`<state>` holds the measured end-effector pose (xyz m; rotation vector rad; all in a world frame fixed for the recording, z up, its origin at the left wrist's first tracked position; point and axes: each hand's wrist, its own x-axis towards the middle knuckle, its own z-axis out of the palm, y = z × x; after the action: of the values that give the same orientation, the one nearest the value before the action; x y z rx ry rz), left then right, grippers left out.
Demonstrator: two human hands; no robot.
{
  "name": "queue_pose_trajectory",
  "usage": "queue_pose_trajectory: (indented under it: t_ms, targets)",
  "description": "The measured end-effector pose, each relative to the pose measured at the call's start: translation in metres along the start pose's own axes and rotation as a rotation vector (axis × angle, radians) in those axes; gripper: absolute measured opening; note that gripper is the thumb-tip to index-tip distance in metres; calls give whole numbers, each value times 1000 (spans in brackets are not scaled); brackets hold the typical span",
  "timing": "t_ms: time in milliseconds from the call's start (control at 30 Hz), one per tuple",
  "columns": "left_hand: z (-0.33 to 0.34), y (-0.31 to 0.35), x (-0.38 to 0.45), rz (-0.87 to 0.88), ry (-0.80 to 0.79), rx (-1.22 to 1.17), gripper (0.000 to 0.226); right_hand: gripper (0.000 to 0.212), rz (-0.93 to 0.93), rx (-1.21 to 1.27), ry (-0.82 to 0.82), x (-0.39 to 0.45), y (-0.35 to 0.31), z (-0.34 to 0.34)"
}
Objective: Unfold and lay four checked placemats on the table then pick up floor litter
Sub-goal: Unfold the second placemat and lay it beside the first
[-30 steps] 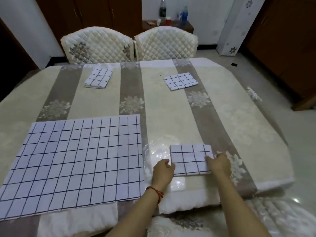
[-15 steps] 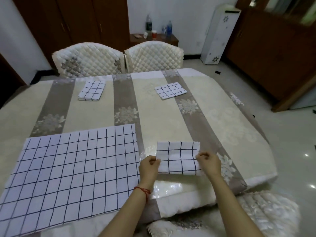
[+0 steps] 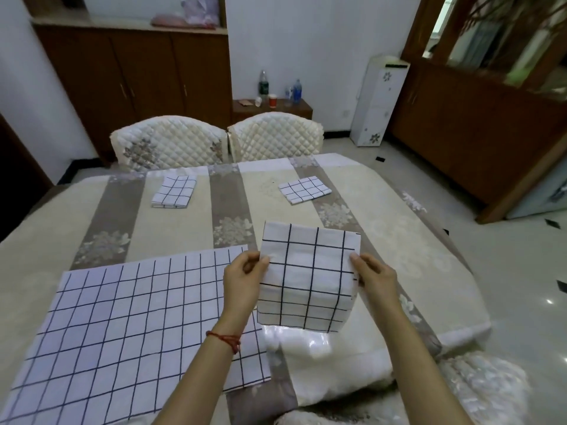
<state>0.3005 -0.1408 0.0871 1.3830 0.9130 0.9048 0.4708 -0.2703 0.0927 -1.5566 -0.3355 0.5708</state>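
Four checked placemats show in the head view. One folded placemat (image 3: 308,276) is lifted above the near edge of the tabletop (image 3: 408,259), its lower part hanging; the left hand (image 3: 244,280) pinches its left edge and the right hand (image 3: 376,279) pinches its right edge, thumbs on the near face. Left of that held mat, touching the left forearm's outline, the unfolded placemat (image 3: 122,326) lies flat on the tabletop. Beyond the held mat, at the far side of the tabletop, lie two more folded ones: the far-left placemat (image 3: 174,191) and the far-right placemat (image 3: 305,189), well apart. A red string (image 3: 225,338) circles the left wrist. Two quilted chairs (image 3: 276,138) stand behind the tabletop. No writing or label can be read anywhere.
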Motion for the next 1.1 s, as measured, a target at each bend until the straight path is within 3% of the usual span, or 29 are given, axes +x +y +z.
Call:
queue_pose_trajectory:
  t_ms: [133, 267, 433, 600, 833, 1100]
  targets:
    - [-10, 10, -13, -11, 103, -4, 7, 8, -60, 9, -64, -10, -20, 11]
    - [2, 15, -25, -3, 274, 190, 39, 11, -151, -24, -112, -15, -32, 12]
    - [55, 43, -52, 50, 105, 161, 6, 17, -220, -14, -196, -12, -45, 4]
    - [103, 59, -65, -52, -1, 9, 23, 18, -215, 6, -358, -9, -56, -15]
    - [136, 62, -79, -6, 135, -89, 8, 19, -227, 3, -516, 0, -64, -47]
    - [113, 63, -76, -27, 428, -63, 11, 13, -226, 15, -327, 23, -64, -79]
